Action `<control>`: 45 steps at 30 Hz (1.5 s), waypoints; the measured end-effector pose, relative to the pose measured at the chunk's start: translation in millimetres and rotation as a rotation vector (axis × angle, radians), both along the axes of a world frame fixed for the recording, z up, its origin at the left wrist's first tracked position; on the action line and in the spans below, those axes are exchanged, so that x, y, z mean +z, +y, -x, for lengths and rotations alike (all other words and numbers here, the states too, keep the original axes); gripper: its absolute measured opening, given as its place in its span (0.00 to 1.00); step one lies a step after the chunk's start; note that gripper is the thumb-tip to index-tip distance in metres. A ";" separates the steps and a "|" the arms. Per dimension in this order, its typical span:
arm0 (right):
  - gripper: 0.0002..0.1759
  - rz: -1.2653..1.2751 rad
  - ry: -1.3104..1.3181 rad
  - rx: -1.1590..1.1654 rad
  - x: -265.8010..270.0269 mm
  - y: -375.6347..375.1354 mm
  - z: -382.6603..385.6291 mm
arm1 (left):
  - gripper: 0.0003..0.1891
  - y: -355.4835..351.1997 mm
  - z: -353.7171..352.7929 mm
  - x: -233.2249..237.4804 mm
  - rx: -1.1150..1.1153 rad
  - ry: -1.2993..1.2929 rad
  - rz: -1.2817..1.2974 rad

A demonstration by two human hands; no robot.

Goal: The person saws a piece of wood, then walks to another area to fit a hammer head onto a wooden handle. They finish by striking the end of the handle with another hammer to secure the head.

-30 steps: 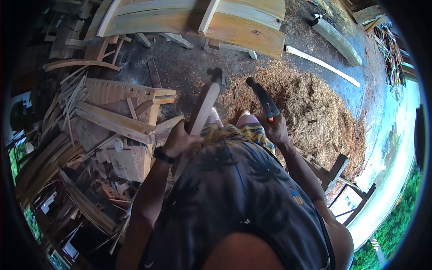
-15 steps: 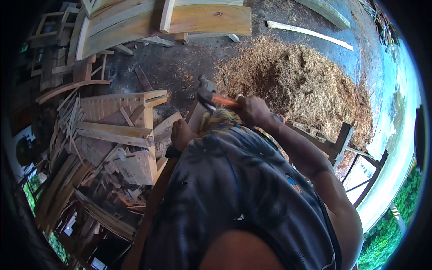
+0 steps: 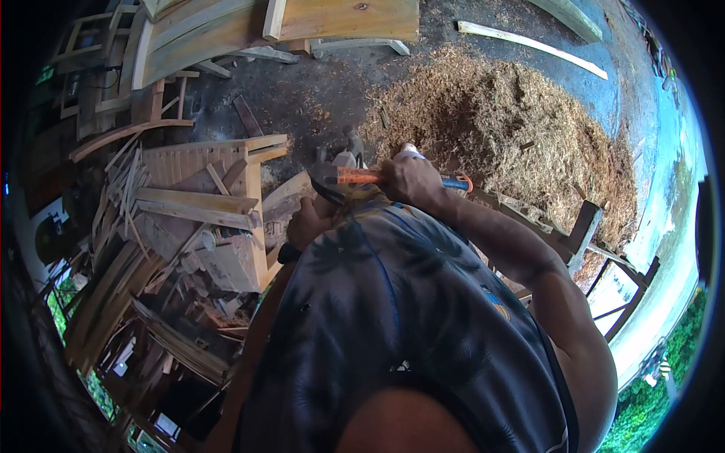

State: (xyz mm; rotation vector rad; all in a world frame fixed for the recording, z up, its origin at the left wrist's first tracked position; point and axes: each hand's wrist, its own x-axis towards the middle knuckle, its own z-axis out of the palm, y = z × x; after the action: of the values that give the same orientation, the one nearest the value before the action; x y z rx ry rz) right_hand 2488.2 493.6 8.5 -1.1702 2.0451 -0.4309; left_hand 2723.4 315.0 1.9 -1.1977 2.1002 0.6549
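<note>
My right hand (image 3: 415,181) is closed around the handle of a hammer (image 3: 366,176), which is orange towards the head and blue at the butt. Its dark head lies to the left, smeared by motion, just above my left hand. My left hand (image 3: 308,223) is closed at the edge of a brown piece of wood (image 3: 325,206), mostly hidden by the hand, the hammer head and my shirt. Beyond my right hand shows a small pale rounded thing (image 3: 408,149) that I cannot name.
A heap of wood shavings (image 3: 521,128) covers the floor ahead and right. On the left stands a slatted wooden frame (image 3: 200,170) with loose boards (image 3: 196,205) across it. Large planks (image 3: 302,23) rest at the top. A wooden stand (image 3: 578,226) is beside my right arm.
The hammer has swung down and left, so its head is now close to my left hand and its handle lies nearly level. My left hand stays in nearly the same place.
</note>
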 end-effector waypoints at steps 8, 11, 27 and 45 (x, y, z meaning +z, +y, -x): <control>0.19 -0.118 -0.017 -0.055 -16.4 5.4 20.8 | 0.35 27.7 39.1 28.0 -0.015 0.025 0.170; 0.15 -0.061 -0.027 -0.160 -14.4 7.4 18.5 | 0.33 33.9 50.6 23.8 -0.024 -0.065 0.193; 0.19 -0.201 -0.073 -0.263 -33.0 20.1 36.5 | 0.29 31.3 50.0 23.8 -0.066 0.086 0.208; 0.12 0.287 0.007 -0.336 -2.2 33.3 6.0 | 0.31 -28.2 90.9 74.3 0.572 0.474 -0.998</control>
State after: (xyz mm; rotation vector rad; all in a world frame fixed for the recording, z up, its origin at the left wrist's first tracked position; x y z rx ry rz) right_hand 2482.1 526.9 6.3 -0.9862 2.2452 -0.9095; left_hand 2632.4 286.8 76.2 -1.0519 1.3226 2.0944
